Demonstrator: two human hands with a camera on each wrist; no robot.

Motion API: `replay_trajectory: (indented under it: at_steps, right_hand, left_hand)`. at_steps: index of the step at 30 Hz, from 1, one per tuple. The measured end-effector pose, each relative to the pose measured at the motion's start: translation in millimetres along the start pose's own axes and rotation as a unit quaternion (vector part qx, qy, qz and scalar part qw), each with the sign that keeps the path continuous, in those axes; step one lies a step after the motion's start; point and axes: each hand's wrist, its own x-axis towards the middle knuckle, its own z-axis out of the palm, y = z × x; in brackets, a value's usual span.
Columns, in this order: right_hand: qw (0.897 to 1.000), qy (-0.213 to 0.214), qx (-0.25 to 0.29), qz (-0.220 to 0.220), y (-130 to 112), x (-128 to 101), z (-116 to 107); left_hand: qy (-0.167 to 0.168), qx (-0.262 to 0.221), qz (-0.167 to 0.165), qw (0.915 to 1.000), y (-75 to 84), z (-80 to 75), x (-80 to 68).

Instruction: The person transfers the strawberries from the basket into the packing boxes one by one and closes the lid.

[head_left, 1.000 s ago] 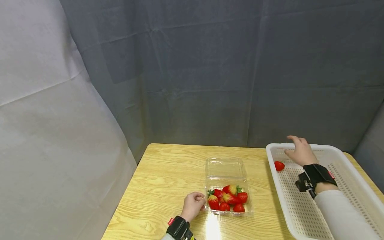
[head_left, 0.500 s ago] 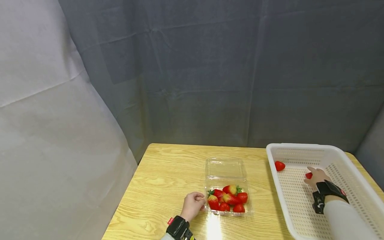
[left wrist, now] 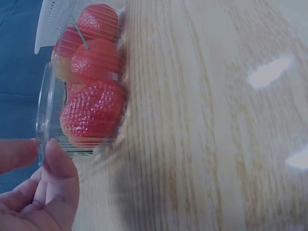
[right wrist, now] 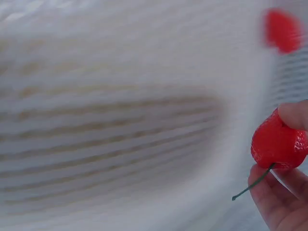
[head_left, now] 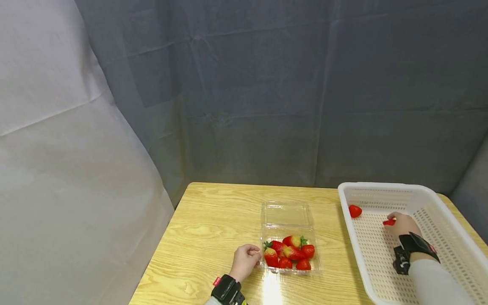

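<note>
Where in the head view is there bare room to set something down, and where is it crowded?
Bare: table left of the clear box, beyond the left hand; the strip between box and white basket; basket floor just left of the right sleeve. Crowded: the box's near half, packed with strawberries.

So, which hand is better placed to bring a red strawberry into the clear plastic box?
Probably the right hand: it holds a red, green-stemmed strawberry inside the white perforated plastic basket. The left hand pinches the edge of the open clear plastic box, so perhaps suits steadying.
</note>
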Motion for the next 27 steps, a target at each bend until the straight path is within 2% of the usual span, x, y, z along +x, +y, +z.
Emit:
replay_trajectory:
  at_steps: [2, 5, 8, 11, 14, 18, 22, 27]
  right_hand:
    - [0.998, 0.058, 0.024, -0.030, -26.3, 6.7, -12.0]
    - [0.984, 0.136, 0.060, -0.099, -81.3, 14.7, -35.9]
    - [0.967, 0.173, 0.086, -0.167, -139.5, 14.6, -54.2]
    - [0.952, 0.174, 0.098, -0.233, -187.9, 7.5, -58.8]
    - [0.938, 0.149, 0.104, -0.294, -223.7, -2.6, -50.0]
    - [0.932, 0.078, 0.106, -0.337, -253.9, -15.4, -23.0]
    - [0.937, -0.009, 0.081, -0.340, -266.5, -25.7, 13.6]
    - [0.938, -0.111, 0.051, -0.324, -268.3, -34.5, 55.0]
  left_hand:
    - [0.000, -0.002, -0.003, 1.0000, 0.4, -0.7, -0.8]
    - [0.001, -0.004, -0.005, 1.0000, 0.3, -1.5, -1.6]
    - [0.003, -0.005, -0.006, 1.0000, -0.9, -1.8, -1.3]
    - [0.004, -0.004, -0.002, 1.0000, -2.5, -1.2, 0.0]
    - [0.006, -0.003, 0.002, 1.0000, -3.3, 0.1, 1.0]
    - [0.007, -0.003, 0.006, 0.9999, -3.8, 1.6, 2.6]
    - [0.007, -0.003, 0.005, 1.0000, -3.0, 2.4, 3.0]
    - [0.006, -0.005, 0.005, 1.0000, -2.5, 2.6, 2.7]
